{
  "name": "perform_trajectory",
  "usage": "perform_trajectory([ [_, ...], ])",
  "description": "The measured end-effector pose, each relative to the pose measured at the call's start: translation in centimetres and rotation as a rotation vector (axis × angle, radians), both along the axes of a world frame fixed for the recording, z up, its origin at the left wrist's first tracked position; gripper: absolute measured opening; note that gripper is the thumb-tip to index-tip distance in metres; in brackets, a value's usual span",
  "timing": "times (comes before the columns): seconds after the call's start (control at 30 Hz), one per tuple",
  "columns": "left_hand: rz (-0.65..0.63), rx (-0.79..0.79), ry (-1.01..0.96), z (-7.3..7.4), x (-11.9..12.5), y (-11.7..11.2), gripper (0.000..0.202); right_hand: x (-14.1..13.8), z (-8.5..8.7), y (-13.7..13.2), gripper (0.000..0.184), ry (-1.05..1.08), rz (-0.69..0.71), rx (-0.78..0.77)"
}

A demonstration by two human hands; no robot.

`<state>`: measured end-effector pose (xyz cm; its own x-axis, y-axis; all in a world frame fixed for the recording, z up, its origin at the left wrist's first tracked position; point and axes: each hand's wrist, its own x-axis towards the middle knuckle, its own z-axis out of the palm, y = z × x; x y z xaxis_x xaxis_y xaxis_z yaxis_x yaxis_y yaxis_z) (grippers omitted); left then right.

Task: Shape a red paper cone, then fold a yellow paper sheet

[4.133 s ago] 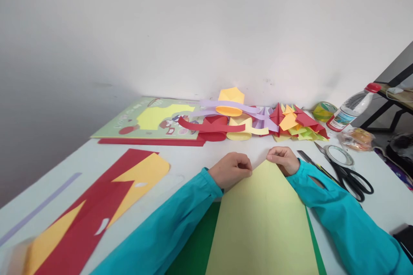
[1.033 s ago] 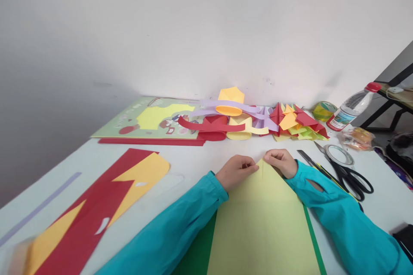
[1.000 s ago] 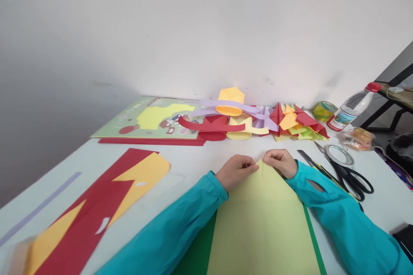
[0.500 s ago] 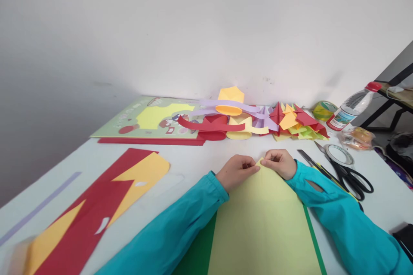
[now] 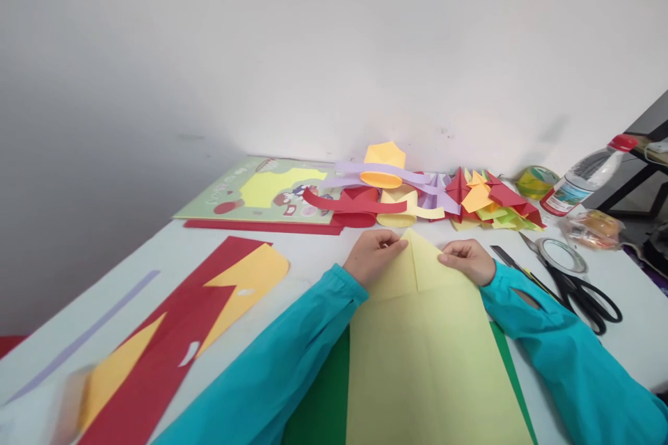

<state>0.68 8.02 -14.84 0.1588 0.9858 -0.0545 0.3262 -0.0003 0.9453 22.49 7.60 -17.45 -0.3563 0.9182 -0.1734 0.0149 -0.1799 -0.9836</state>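
Note:
A pale yellow paper sheet [image 5: 425, 354] lies in front of me on a green sheet [image 5: 318, 410]. Its far end is folded into a point with two triangular flaps meeting at a centre crease. My left hand [image 5: 371, 255] pinches the left flap near the tip with curled fingers. On the right flap's edge rests my right hand [image 5: 466, 261], its fingers curled and pressing down. Both arms wear teal sleeves.
Red and orange paper offcuts [image 5: 172, 334] lie at the left, with a lilac strip [image 5: 83, 337] beyond. A green picture book [image 5: 261, 191] and a pile of folded coloured papers [image 5: 428, 195] sit by the wall. Scissors [image 5: 579, 288], a tape ring [image 5: 561, 254], a ruler [image 5: 509, 261] and a bottle [image 5: 587, 174] are at the right.
The yellow sheet's folded point now reaches further up the table and its two flaps show plainly. My hands have spread apart along the flaps. The camera has shifted slightly.

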Motion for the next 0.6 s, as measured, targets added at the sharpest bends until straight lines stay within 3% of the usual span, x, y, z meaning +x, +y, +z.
perform_trajectory([
  [0.3,-0.193,-0.139,-0.169,0.5,0.6,-0.6,0.041,-0.5,0.2,-0.7,0.03,-0.024,0.045,-0.015],
  [0.6,-0.148,0.014,-0.087,0.5,0.6,-0.7,0.045,-0.9,0.4,-1.1,0.033,-0.061,0.044,-0.028],
])
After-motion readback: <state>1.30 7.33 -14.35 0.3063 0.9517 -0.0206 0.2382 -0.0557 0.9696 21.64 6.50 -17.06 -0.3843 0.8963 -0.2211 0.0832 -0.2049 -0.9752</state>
